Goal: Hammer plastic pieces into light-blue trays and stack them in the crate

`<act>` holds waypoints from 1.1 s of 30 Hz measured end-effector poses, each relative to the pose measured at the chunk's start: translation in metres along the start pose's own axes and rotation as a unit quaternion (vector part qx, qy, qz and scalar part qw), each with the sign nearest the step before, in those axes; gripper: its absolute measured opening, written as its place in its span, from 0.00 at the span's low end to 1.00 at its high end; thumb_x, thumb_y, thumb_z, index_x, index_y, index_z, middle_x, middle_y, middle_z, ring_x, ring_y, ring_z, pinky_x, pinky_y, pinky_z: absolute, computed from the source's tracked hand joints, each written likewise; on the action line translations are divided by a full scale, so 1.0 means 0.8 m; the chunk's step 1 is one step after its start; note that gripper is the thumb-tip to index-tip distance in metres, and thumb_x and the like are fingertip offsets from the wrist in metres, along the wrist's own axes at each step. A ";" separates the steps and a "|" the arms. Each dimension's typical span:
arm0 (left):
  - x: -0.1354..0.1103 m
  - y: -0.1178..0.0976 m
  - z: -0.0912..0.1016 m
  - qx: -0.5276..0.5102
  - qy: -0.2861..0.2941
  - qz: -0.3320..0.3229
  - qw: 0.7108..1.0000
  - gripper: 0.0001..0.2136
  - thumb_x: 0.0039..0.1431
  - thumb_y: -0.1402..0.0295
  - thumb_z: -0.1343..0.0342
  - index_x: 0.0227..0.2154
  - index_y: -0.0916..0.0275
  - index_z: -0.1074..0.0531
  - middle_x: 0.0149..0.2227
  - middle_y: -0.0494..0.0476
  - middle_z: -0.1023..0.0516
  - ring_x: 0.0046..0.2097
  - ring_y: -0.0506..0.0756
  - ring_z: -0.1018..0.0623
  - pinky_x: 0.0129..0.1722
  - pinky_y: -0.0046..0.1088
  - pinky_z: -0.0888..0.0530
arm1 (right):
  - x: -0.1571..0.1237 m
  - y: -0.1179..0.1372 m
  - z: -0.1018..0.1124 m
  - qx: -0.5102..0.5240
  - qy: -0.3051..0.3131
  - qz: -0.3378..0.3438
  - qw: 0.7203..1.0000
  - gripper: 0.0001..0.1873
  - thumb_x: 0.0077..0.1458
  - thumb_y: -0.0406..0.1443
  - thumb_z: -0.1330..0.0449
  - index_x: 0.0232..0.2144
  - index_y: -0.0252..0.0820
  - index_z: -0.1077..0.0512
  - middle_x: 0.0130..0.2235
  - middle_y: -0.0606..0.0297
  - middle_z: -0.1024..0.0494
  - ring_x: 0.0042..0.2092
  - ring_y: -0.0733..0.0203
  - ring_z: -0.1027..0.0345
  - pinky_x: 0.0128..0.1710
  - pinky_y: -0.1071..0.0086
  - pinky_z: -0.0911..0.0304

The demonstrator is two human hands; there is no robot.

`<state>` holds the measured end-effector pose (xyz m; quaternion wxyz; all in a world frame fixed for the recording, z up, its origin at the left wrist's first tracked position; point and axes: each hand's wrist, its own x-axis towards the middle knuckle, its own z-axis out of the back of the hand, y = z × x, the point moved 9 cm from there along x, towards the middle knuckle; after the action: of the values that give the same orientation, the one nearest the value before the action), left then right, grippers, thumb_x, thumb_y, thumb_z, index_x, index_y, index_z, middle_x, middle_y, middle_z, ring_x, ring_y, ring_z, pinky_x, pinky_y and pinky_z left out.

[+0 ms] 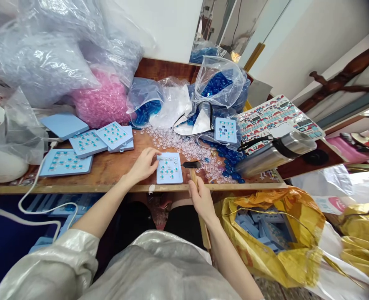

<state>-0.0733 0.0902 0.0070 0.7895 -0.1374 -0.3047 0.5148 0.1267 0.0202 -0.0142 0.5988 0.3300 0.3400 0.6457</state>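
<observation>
My left hand [143,165] lies against the left edge of a light-blue plate [169,177], which is set with a small grid of teal-centred keyboard switches. My right hand [202,199] grips the wooden handle of a small hammer [191,165], and its black head hovers at the plate's right edge. Loose transparent plastic pieces [184,150] spread across the wooden table [109,173] just beyond the plate. Several similar light-blue plates [66,162] lie to the left, and a heap of blue parts [231,160] lies to the right.
Plastic bags of blue parts [217,83] and pink parts [101,102] crowd the back of the table. A steel thermos [276,153] lies on patterned paper at right. A yellow bag of blue plates [265,233] stands on the floor at right, and a white cable [38,200] hangs over the left edge.
</observation>
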 end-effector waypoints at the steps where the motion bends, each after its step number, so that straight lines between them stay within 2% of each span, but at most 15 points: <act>1: 0.010 0.008 0.000 0.022 -0.016 -0.003 1.000 0.11 0.55 0.74 0.54 0.41 0.64 0.35 0.42 0.59 0.31 0.47 0.56 0.33 0.49 0.36 0.34 | 0.001 -0.004 0.004 0.010 -0.008 -0.002 1.000 0.17 0.59 0.44 0.56 0.43 0.41 0.36 0.21 0.72 0.36 0.24 0.65 0.41 0.26 0.73 0.46; 3: 0.032 0.025 -0.008 0.066 -0.020 -0.007 0.998 0.11 0.56 0.75 0.56 0.41 0.65 0.34 0.43 0.61 0.31 0.47 0.57 0.33 0.49 0.37 0.35 | 0.004 -0.010 0.007 0.023 -0.015 -0.006 1.000 0.17 0.59 0.44 0.56 0.42 0.41 0.36 0.20 0.73 0.37 0.23 0.65 0.42 0.26 0.73 0.46; 6: 0.061 0.043 -0.031 0.120 0.027 -0.024 0.992 0.10 0.57 0.76 0.56 0.37 0.65 0.31 0.40 0.61 0.30 0.44 0.57 0.32 0.47 0.36 0.34 | 0.007 -0.016 0.006 0.021 -0.013 -0.009 1.000 0.16 0.59 0.44 0.56 0.41 0.41 0.36 0.20 0.73 0.37 0.23 0.65 0.42 0.26 0.73 0.46; 9: 0.076 0.049 -0.044 0.150 0.071 -0.045 0.985 0.08 0.55 0.76 0.55 0.33 0.65 0.31 0.36 0.61 0.29 0.42 0.57 0.31 0.44 0.35 0.33 | 0.008 -0.016 0.003 0.002 -0.008 -0.003 1.000 0.16 0.59 0.44 0.56 0.40 0.40 0.36 0.21 0.72 0.36 0.25 0.64 0.40 0.28 0.72 0.45; 11: 0.076 0.048 -0.040 0.139 0.076 -0.051 0.986 0.06 0.55 0.74 0.53 0.32 0.65 0.32 0.35 0.60 0.29 0.42 0.57 0.31 0.44 0.34 0.33 | 0.008 -0.016 0.003 -0.010 -0.006 -0.003 1.000 0.17 0.59 0.45 0.56 0.40 0.41 0.36 0.22 0.71 0.35 0.25 0.63 0.39 0.28 0.72 0.45; 14: 0.063 0.042 -0.014 0.072 0.041 -0.011 0.996 0.05 0.54 0.70 0.51 0.33 0.65 0.33 0.34 0.59 0.28 0.39 0.56 0.29 0.41 0.33 0.32 | 0.008 -0.015 0.004 -0.008 -0.003 -0.010 1.000 0.17 0.59 0.45 0.57 0.42 0.41 0.36 0.21 0.72 0.36 0.25 0.63 0.39 0.28 0.72 0.45; 17: 0.031 0.021 0.006 -0.025 0.031 0.029 0.999 0.08 0.55 0.65 0.51 0.35 0.63 0.35 0.35 0.56 0.28 0.36 0.53 0.28 0.37 0.29 0.31 | 0.010 -0.014 0.004 0.009 0.002 -0.010 1.000 0.18 0.59 0.44 0.57 0.44 0.40 0.36 0.20 0.72 0.36 0.24 0.64 0.40 0.27 0.72 0.44; 20: -0.005 -0.016 -0.002 -0.060 0.085 0.003 0.995 0.08 0.55 0.65 0.50 0.35 0.62 0.35 0.36 0.54 0.28 0.37 0.53 0.29 0.38 0.29 0.31 | 0.011 -0.013 0.002 0.013 0.005 -0.009 1.000 0.20 0.59 0.45 0.57 0.46 0.39 0.37 0.21 0.72 0.36 0.24 0.64 0.40 0.27 0.72 0.43; 22: -0.021 -0.029 -0.012 -0.048 0.107 -0.007 0.993 0.06 0.54 0.66 0.50 0.34 0.62 0.35 0.35 0.55 0.29 0.37 0.53 0.29 0.39 0.30 0.32 | 0.012 -0.009 0.001 0.007 0.010 -0.004 1.000 0.20 0.59 0.45 0.57 0.46 0.39 0.36 0.22 0.71 0.35 0.25 0.64 0.39 0.28 0.72 0.43; 27: -0.029 -0.023 -0.024 -0.027 0.107 0.005 0.994 0.05 0.54 0.67 0.51 0.33 0.62 0.37 0.34 0.55 0.31 0.37 0.54 0.30 0.37 0.30 0.32 | 0.005 0.026 -0.001 -0.025 0.035 0.028 0.999 0.19 0.60 0.44 0.57 0.46 0.40 0.36 0.24 0.69 0.31 0.27 0.62 0.36 0.30 0.72 0.43; 30: -0.027 -0.021 -0.023 -0.030 0.100 0.005 0.995 0.04 0.54 0.68 0.51 0.33 0.61 0.38 0.33 0.54 0.31 0.36 0.54 0.30 0.37 0.30 0.32 | 0.000 0.059 -0.005 -0.049 0.050 0.063 0.996 0.18 0.60 0.42 0.57 0.48 0.41 0.38 0.31 0.64 0.26 0.32 0.60 0.32 0.33 0.72 0.42; 33: -0.027 -0.022 -0.023 -0.033 0.095 0.006 0.995 0.05 0.54 0.68 0.50 0.33 0.61 0.38 0.33 0.54 0.31 0.36 0.54 0.30 0.36 0.30 0.32 | 0.000 0.071 -0.020 -0.126 0.076 0.062 0.987 0.17 0.61 0.41 0.58 0.48 0.42 0.38 0.33 0.60 0.25 0.34 0.57 0.31 0.33 0.71 0.43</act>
<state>-0.0547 0.0648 -0.0053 0.8068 -0.2139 -0.2443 0.4937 0.0821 0.0167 0.0243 0.5666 0.2225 0.2793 0.7426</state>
